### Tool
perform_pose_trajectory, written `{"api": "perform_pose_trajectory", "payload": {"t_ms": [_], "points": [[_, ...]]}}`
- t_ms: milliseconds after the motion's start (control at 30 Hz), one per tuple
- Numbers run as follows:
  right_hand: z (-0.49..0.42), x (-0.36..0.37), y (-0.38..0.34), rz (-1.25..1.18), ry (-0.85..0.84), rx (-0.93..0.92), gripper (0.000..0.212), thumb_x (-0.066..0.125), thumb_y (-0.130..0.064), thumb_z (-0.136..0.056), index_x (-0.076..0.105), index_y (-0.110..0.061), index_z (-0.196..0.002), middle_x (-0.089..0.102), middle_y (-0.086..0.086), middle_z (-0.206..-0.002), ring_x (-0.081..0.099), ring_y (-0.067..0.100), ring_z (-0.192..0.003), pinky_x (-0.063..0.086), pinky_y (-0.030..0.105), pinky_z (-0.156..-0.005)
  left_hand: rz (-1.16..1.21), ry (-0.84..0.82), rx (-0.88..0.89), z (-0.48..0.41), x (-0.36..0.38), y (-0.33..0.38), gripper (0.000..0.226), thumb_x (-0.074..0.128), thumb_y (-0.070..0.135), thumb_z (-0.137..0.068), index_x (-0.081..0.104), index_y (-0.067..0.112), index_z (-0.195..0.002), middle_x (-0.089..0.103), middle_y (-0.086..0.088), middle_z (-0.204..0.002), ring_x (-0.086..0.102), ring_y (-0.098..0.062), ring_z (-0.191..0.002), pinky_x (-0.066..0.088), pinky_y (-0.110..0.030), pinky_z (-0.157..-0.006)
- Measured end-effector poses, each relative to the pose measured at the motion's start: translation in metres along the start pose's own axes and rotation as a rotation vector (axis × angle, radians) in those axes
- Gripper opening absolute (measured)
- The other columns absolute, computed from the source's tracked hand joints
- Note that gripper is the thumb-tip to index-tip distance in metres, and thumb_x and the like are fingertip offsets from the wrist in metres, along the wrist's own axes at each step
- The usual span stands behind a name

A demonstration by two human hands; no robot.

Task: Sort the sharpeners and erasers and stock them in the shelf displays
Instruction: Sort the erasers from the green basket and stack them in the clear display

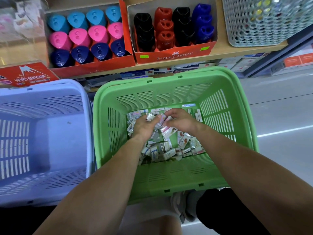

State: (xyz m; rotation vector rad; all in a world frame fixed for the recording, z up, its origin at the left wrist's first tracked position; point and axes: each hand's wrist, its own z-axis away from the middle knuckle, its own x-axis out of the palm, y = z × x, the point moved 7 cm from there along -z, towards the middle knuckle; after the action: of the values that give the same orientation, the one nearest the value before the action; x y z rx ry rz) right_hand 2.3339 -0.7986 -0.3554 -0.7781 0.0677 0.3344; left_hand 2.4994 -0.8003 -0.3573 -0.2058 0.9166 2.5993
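Sorting looks like the step in hand. Both hands are down in the green basket (152,181), working through the loose heap of wrapped erasers (169,150) that covers its floor. The left hand (143,127) has its fingers curled round a small clutch of erasers near the far-left part of the heap. The right hand (182,123), just beside it, pinches a pink-striped eraser (165,118) between thumb and fingertips. The two hands almost meet over the middle of the basket.

My guess is that the next move is to bring like packs together in one grip and lift them straight up and out. The basket walls rise high around the wrists, so the hands need to clear the rim before swinging anywhere.

Left of the green basket, rim against rim, stands a pale blue basket (50,85), which would serve for a second sort pile. Beyond the green basket's far rim runs the shelf (223,50). It carries a box of blue, pink and navy sharpeners (88,36), a Faber-Castell box (174,56) of black, red and blue ones, and a grey mesh basket (254,22) further right. Both sharpener boxes look full. A red hard-eraser box (28,76) sits beyond the far-left corner, past the blue basket, and seems the likelier target, though I cannot see its inside. The floor (279,107) lies right of the green basket, and that side gives the easiest room for the arms.
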Motion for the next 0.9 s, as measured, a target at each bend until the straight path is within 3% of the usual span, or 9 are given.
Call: {"api": "perform_pose_trajectory", "payload": {"t_ms": [133, 200, 267, 333, 400, 467, 633, 733, 900], "points": [[-0.001, -0.001, 0.002, 0.176, -0.008, 0.041, 0.04, 0.066, 0.001, -0.089, 0.059, -0.016, -0.125, 0.063, 0.004, -0.122, 0.063, 0.021, -0.112, 0.051, 0.029, -0.089, 0.094, 0.094, -0.042, 0.002, -0.007, -0.003, 0.088, 0.068, 0.059, -0.085, 0.031, 0.02, -0.155, 0.04, -0.009, -0.157, 0.041, -0.034, -0.142, 0.027, -0.054, -0.119], [0.001, 0.001, 0.002, 0.328, -0.035, 0.049, 0.046, 0.061, -0.001, -0.092, 0.056, -0.017, -0.134, 0.059, 0.002, -0.134, 0.062, 0.021, -0.113, 0.048, 0.028, -0.086, 0.103, 0.101, -0.041, 0.001, -0.009, -0.003, 0.091, 0.069, 0.06, -0.084, 0.029, 0.022, -0.157, 0.038, -0.008, -0.159, 0.039, -0.034, -0.144, 0.027, -0.054, -0.12], [0.003, 0.003, -0.002, 0.32, -0.031, 0.032, 0.045, 0.056, -0.009, -0.096, 0.054, -0.017, -0.141, 0.056, 0.0, -0.143, 0.063, 0.023, -0.114, 0.047, 0.028, -0.087, 0.087, 0.096, -0.018, 0.002, -0.01, 0.002, 0.09, 0.068, 0.06, -0.085, 0.031, 0.02, -0.156, 0.041, -0.008, -0.157, 0.042, -0.032, -0.142, 0.029, -0.051, -0.12], [0.005, 0.006, -0.007, 0.213, -0.031, 0.006, 0.032, 0.055, -0.015, -0.1, 0.061, -0.016, -0.131, 0.063, 0.003, -0.134, 0.064, 0.023, -0.112, 0.05, 0.034, -0.093, 0.071, 0.072, 0.009, 0.004, -0.008, 0.006, 0.088, 0.068, 0.06, -0.086, 0.033, 0.018, -0.155, 0.044, -0.008, -0.155, 0.045, -0.029, -0.139, 0.031, -0.047, -0.117], [0.004, 0.009, -0.01, 0.155, -0.04, -0.011, 0.013, 0.059, -0.024, -0.099, 0.069, -0.02, -0.106, 0.073, 0.001, -0.108, 0.068, 0.021, -0.103, 0.05, 0.045, -0.101, 0.061, 0.039, 0.021, 0.006, -0.005, 0.007, 0.087, 0.066, 0.061, -0.088, 0.031, 0.019, -0.156, 0.041, -0.006, -0.157, 0.043, -0.028, -0.14, 0.03, -0.046, -0.116], [0.002, 0.011, -0.008, 0.147, -0.049, -0.018, 0.009, 0.065, -0.03, -0.096, 0.07, -0.023, -0.097, 0.073, -0.003, -0.099, 0.068, 0.019, -0.1, 0.048, 0.048, -0.104, 0.06, 0.011, 0.025, 0.008, -0.004, 0.006, 0.087, 0.062, 0.064, -0.088, 0.029, 0.022, -0.157, 0.034, -0.004, -0.161, 0.038, -0.027, -0.143, 0.028, -0.048, -0.117], [0.01, 0.012, -0.004, 0.023, -0.101, 0.046, 0.019, 0.072, -0.023, -0.093, 0.066, -0.015, -0.11, 0.073, 0.002, -0.106, 0.073, 0.016, -0.088, 0.056, 0.035, -0.087, 0.017, -0.04, 0.062, 0.014, -0.001, 0.013, 0.09, 0.065, 0.062, -0.087, 0.023, 0.027, -0.158, 0.035, -0.005, -0.16, 0.038, -0.027, -0.143, 0.03, -0.048, -0.115], [0.014, 0.011, -0.002, -0.017, -0.141, 0.065, 0.037, 0.074, -0.023, -0.092, 0.061, -0.011, -0.125, 0.072, 0.002, -0.111, 0.075, 0.015, -0.089, 0.057, 0.032, -0.086, -0.003, -0.086, 0.092, 0.016, 0.002, 0.019, 0.097, 0.071, 0.06, -0.083, 0.021, 0.024, -0.159, 0.036, -0.008, -0.159, 0.04, -0.027, -0.142, 0.033, -0.044, -0.114], [0.028, -0.015, -0.006, -0.05, -0.1, 0.093, 0.03, 0.068, -0.015, -0.096, 0.061, -0.017, -0.125, 0.067, 0.002, -0.117, 0.068, 0.022, -0.103, 0.056, 0.038, -0.095, 0.007, -0.084, 0.098, 0.024, 0.003, 0.032, 0.101, 0.072, 0.062, -0.082, 0.022, 0.02, -0.159, 0.036, -0.008, -0.159, 0.039, -0.029, -0.143, 0.031, -0.047, -0.117]]}}
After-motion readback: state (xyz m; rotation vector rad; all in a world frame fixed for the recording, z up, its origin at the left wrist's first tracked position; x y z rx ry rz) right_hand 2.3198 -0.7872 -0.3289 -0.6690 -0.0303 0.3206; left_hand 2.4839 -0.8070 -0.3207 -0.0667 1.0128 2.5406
